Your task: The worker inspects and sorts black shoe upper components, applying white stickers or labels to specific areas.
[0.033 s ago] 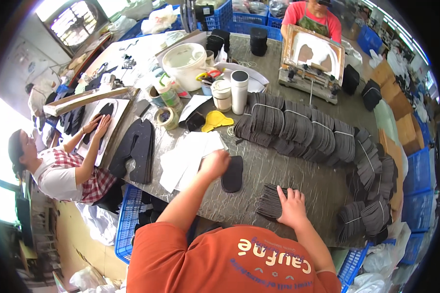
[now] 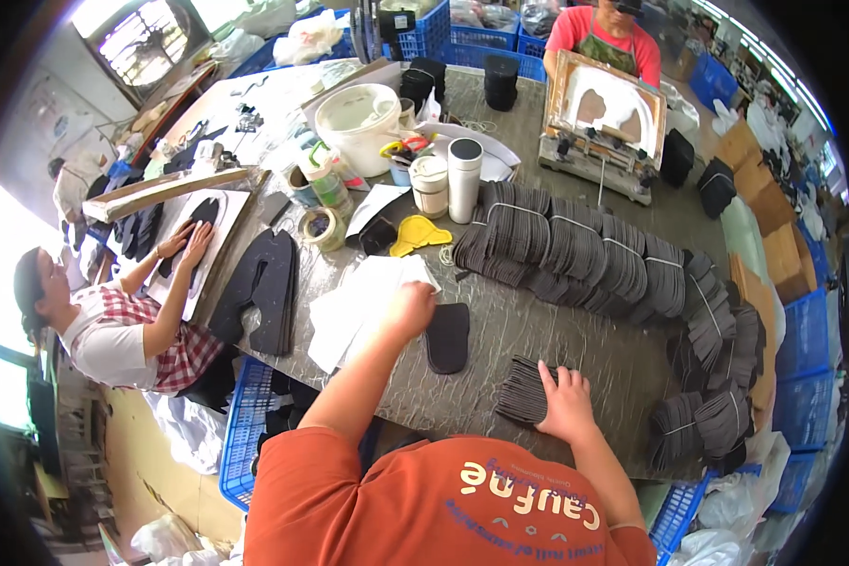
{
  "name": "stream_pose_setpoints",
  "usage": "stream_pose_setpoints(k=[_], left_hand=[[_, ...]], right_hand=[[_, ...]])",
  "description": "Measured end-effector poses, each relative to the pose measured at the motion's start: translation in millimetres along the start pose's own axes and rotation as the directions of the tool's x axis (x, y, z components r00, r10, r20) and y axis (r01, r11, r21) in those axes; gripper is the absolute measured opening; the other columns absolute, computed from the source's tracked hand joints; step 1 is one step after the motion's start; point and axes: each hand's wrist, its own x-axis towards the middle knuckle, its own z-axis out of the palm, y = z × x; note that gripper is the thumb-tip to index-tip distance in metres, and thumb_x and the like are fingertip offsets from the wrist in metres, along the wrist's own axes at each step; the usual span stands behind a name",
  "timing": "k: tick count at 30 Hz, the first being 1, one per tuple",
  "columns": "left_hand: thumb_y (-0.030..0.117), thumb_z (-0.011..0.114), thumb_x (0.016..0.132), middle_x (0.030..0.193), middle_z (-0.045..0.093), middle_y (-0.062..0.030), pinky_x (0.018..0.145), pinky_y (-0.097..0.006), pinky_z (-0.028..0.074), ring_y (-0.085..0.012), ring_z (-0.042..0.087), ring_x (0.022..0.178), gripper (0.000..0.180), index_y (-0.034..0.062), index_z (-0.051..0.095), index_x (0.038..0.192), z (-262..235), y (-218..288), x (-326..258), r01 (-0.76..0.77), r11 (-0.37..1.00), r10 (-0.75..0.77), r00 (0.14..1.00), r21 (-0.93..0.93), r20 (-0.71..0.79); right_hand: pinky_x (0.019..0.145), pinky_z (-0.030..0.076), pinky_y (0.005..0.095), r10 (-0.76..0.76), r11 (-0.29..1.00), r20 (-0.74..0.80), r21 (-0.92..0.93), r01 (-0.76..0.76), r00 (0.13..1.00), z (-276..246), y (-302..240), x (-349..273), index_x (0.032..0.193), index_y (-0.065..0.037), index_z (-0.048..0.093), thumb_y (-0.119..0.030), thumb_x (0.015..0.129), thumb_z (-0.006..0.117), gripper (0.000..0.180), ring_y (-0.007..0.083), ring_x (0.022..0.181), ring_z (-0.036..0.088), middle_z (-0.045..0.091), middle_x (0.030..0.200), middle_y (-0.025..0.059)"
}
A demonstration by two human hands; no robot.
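Note:
My left hand [image 2: 409, 309] is closed over the right edge of the white paper sheets [image 2: 349, 316]; whatever its fingers hold is hidden. Just right of it, a black insole-shaped piece [image 2: 447, 340] lies flat on the table. My right hand [image 2: 566, 406], fingers spread, rests against the right end of a short row of dark grey flat pieces [image 2: 521, 391] standing on edge. Beyond both hands, bundles of similar dark grey pieces [image 2: 575, 236], tied with light string, stretch across the table and curve down the right side.
A yellow flat piece [image 2: 419, 235], a white tumbler [image 2: 463, 179], tape rolls [image 2: 321, 228] and a white bucket [image 2: 358, 124] stand beyond the papers. Black cut pieces [image 2: 259, 292] lie left. Co-workers are at the left and far right, the latter behind a framed screen [image 2: 604, 108].
My left hand has shifted slightly left and is still closed. My right hand stays at the row of grey pieces.

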Motion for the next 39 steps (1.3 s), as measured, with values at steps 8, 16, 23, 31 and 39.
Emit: stream_pose_setpoints(k=[8, 16, 23, 31, 39], left_hand=[[0.021, 0.061, 0.075, 0.091, 0.067, -0.0065, 0.092, -0.042, 0.039, -0.0244, 0.056, 0.1, 0.013, 0.0196, 0.073, 0.081, 26.5, -27.5, 101.5, -0.113, 0.915, 0.051, 0.985, 0.387, 0.166], [0.026, 0.063, 0.076, 0.097, 0.068, -0.0082, 0.089, -0.046, 0.042, -0.027, 0.058, 0.103, 0.02, 0.0136, 0.071, 0.09, 18.4, -50.7, 127.0, -0.16, 0.95, 0.045, 0.919, 0.267, 0.393], [0.022, 0.063, 0.08, 0.075, 0.066, -0.0156, 0.066, -0.04, 0.05, -0.031, 0.064, 0.072, 0.02, 0.0026, 0.066, 0.081, -13.4, -49.3, 110.6, -0.001, 0.978, 0.012, 0.999, -0.207, 0.053], [0.003, 0.059, 0.08, 0.083, 0.067, -0.0072, 0.073, -0.031, 0.048, -0.0127, 0.06, 0.08, 0.012, -0.0018, 0.063, 0.09, -29.9, 58.4, 24.3, -0.115, 0.744, 0.441, 0.824, -0.658, 0.354], [-0.006, 0.057, 0.08, 0.102, 0.065, -0.0092, 0.073, -0.026, 0.051, -0.0148, 0.062, 0.09, 0.028, -0.001, 0.058, 0.108, -35.8, 100.7, -22.7, 0.348, 0.379, 0.293, 0.834, -0.857, 0.468]], right_hand=[[0.104, 0.035, 0.0343, 0.296, 0.188, -0.066, 0.982, 0.009, 0.953, 7.5, 23.9, -24.4, 0.144, -0.005, 0.025, -0.016, 0.053, 0.081, 0.107, 0.0265, 0.122, 0.046, 0.046, 0.134, 0.0145], [0.097, 0.043, 0.0362, 0.449, -0.434, 0.036, 0.882, 0.183, 0.893, 32.2, 20.1, -46.5, 0.133, 0.001, 0.041, -0.008, 0.06, 0.072, 0.081, 0.0243, 0.114, 0.054, 0.055, 0.125, 0.0095], [0.095, 0.047, 0.0415, 0.338, -0.708, 0.058, 0.673, 0.213, 0.939, 57.4, 25.6, -25.2, 0.132, 0.001, 0.042, -0.018, 0.064, 0.074, 0.078, 0.029, 0.111, 0.057, 0.056, 0.124, 0.0124], [0.096, 0.046, 0.0422, 0.011, -0.792, -0.023, 0.61, 0.023, 1.0, -13.4, -27.5, 14.3, 0.128, 0.002, 0.048, -0.013, 0.065, 0.07, 0.067, 0.0297, 0.106, 0.061, 0.061, 0.118, 0.0149], [0.088, 0.051, 0.0433, -0.091, -0.875, -0.243, 0.482, 0.039, 0.966, -10.1, -38.9, 15.7, 0.125, 0.005, 0.05, -0.017, 0.071, 0.068, 0.06, 0.03, 0.099, 0.063, 0.062, 0.114, 0.0179]])
